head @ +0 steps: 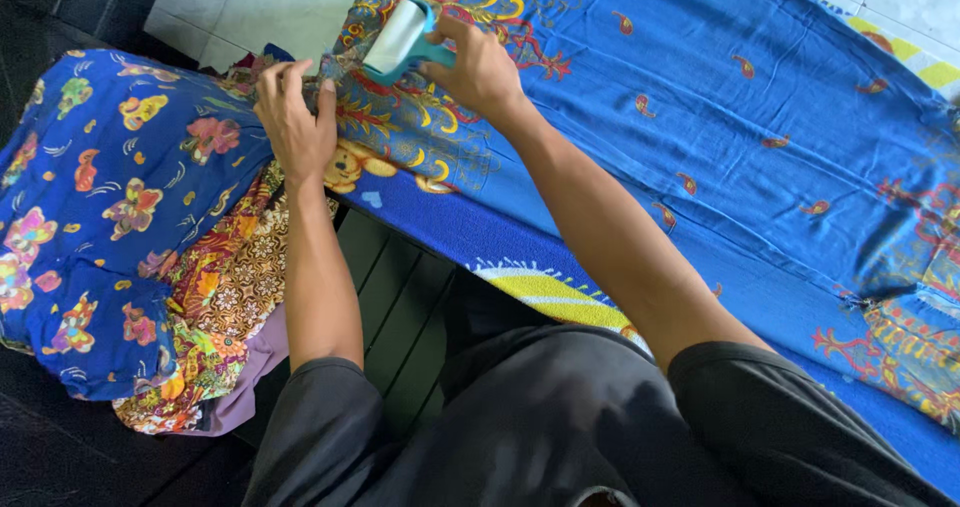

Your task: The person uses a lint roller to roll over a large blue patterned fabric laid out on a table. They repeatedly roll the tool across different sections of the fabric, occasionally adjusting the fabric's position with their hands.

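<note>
My right hand (480, 67) grips a lint roller (397, 39) with a white roll and a teal handle, pressed on a blue patterned cloth (720, 117) spread over a flat surface. My left hand (295, 122) lies flat on the cloth's near left edge, fingers holding the fabric down just left of the roller.
A pile of folded colourful fabrics (120, 217) sits at the left, blue floral on top and orange batik beneath. Pale floor tiles (260, 7) show at the top left. A dark slatted surface (400, 297) lies between the pile and the covered surface.
</note>
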